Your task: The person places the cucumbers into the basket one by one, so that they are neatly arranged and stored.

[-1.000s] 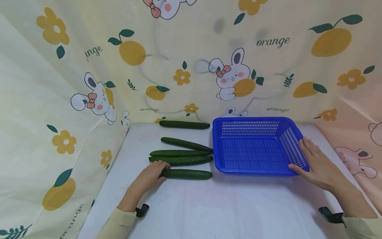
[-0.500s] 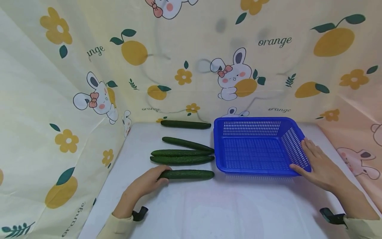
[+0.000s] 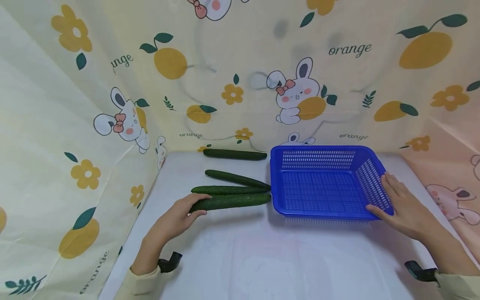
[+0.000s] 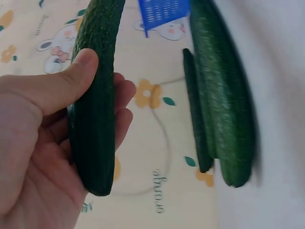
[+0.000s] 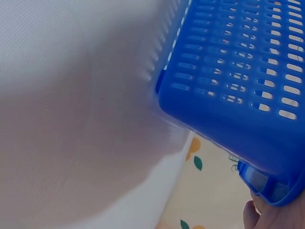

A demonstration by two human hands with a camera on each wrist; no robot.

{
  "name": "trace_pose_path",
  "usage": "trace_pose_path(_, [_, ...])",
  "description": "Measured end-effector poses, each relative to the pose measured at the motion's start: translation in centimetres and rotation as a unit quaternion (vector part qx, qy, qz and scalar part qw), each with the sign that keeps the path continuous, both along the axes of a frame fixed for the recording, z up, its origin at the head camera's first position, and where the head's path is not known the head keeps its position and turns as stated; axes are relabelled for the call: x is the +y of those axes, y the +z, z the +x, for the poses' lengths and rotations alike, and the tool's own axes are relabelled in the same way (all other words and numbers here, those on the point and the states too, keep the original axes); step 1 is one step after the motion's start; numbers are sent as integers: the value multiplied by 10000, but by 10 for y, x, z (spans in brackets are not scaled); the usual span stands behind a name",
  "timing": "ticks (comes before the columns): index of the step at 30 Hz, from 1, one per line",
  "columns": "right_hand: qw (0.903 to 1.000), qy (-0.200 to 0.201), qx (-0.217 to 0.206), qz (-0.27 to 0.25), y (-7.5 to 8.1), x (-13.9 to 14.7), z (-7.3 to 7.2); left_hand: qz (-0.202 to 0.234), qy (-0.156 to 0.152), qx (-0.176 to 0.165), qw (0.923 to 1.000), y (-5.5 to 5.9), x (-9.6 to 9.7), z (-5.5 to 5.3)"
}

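My left hand (image 3: 179, 216) grips the left end of a dark green cucumber (image 3: 236, 202), thumb on one side and fingers on the other. In the left wrist view this held cucumber (image 4: 97, 114) stands apart from the others, above the table. Behind it lies another cucumber (image 3: 225, 189), and its neighbour is mostly hidden in the head view; the pair of cucumbers (image 4: 228, 109) shows side by side in the left wrist view. My right hand (image 3: 406, 212) rests with straight fingers on the right rim of a blue plastic basket (image 3: 318, 215), thumb over the front corner.
A slanted cucumber (image 3: 236, 178) points at the basket's left side. Farther back, one more cucumber (image 3: 235, 154) lies along the patterned backdrop (image 3: 255, 108). The white table (image 3: 255, 258) extends in front of the basket.
My left hand has taken hold of the front cucumber and lifted it from the table, up in the head view over the ones behind. The right hand and basket keep their places.
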State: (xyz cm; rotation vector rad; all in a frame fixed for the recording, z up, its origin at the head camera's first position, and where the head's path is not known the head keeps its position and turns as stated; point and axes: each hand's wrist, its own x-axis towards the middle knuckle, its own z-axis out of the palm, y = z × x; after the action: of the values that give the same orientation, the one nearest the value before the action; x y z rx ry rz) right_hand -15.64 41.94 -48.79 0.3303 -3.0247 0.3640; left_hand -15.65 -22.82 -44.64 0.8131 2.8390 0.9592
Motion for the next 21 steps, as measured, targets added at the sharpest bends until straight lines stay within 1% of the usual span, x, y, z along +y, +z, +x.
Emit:
trace_pose_path(3, [10000, 11, -1, -15, 0, 0, 1, 209, -21, 180, 9996, 10, 5, 0])
trace_pose_path(7, [10000, 28, -8, -42, 1, 0, 1, 419, -71, 384, 9984, 17, 19, 0])
trace_pose_path(14, [10000, 3, -42, -90, 2, -2, 1, 676, -214, 511, 9962, 17, 54, -8])
trace_pose_path(17, [9999, 11, -29, -118, 1, -2, 1, 813, -288, 473, 9952, 16, 72, -14])
trace_pose_path(21, [9999, -6, -35, -161, 0, -2, 1, 978, -251, 346, 9943, 16, 98, -22])
